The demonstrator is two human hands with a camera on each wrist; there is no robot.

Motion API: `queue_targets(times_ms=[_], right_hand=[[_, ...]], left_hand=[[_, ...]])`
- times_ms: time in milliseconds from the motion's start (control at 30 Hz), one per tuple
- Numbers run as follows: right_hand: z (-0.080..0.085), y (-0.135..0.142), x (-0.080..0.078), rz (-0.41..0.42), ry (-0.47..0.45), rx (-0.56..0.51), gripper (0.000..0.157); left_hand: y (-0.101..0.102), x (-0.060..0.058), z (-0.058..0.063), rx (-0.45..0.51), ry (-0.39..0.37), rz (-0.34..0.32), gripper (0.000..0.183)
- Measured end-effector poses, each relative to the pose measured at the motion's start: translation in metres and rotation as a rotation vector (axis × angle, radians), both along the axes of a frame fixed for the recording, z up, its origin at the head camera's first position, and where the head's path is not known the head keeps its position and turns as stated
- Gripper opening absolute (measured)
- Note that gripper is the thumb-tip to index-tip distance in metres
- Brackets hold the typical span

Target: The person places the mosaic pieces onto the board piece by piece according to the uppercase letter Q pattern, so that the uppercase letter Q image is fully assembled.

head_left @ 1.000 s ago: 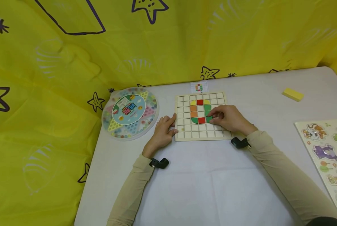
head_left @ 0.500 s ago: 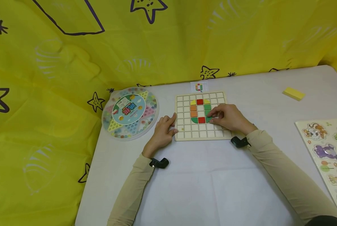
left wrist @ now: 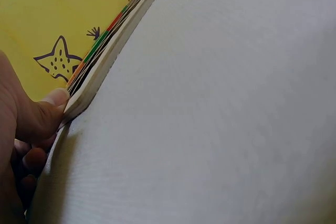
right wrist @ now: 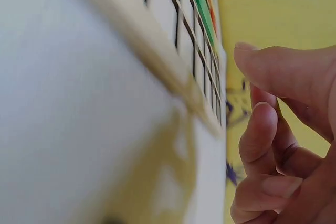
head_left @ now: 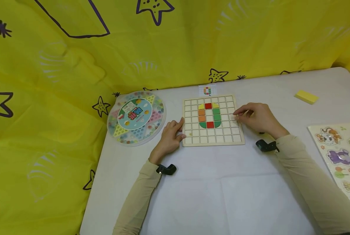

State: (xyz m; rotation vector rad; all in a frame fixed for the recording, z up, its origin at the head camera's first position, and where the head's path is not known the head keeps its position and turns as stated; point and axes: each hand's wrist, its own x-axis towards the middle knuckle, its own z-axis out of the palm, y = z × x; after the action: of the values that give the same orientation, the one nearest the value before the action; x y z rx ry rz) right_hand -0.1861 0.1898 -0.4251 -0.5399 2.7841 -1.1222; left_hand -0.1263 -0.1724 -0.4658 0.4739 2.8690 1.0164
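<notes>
A wooden grid board point(head_left: 192, 140) lies on the white table. Red, green, orange and yellow tiles form a ring-shaped pattern on it, with a green tile point(head_left: 216, 112) on its right side and a red tile point(head_left: 210, 125) at the bottom. My left hand point(head_left: 170, 137) rests against the board's left edge, thumb and index finger touching it; in the left wrist view the thumb point(left wrist: 44, 114) lies on the rim. Just over the board's right edge hovers my right hand point(head_left: 257, 118), fingers loosely bent. Nothing shows between its fingertips in the right wrist view.
A small printed card point(head_left: 207, 90) with a similar pattern lies behind the board. To the left sits a round marble-game case point(head_left: 160, 129). A yellow block point(head_left: 306, 97) is at the back right, and an animal puzzle board point(head_left: 320, 138) at the right. Yellow cloth point(head_left: 175, 49) hangs behind the table.
My right hand has drawn back from the green tiles to the right edge of the board, uncovering the tile at the pattern's lower right. My left hand has stayed at the left edge.
</notes>
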Motion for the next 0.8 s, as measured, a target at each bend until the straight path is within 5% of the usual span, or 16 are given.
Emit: queue_targets(times_ms=[233,600,800], right_hand=[[0.006,0.048,0.009,-0.066,0.000,0.087,0.016],[-0.003,0.082,0.025,0.068,-0.115,0.173,0.022],[-0.009,0.084,0.029,0.072,-0.083,0.191,0.017]], left_hand=[[0.001,0.000,0.000,-0.005,0.009,-0.001,0.070],[0.000,0.000,0.000,0.000,0.012,0.002,0.070],[0.000,0.000,-0.001,0.004,0.006,0.004,0.070]])
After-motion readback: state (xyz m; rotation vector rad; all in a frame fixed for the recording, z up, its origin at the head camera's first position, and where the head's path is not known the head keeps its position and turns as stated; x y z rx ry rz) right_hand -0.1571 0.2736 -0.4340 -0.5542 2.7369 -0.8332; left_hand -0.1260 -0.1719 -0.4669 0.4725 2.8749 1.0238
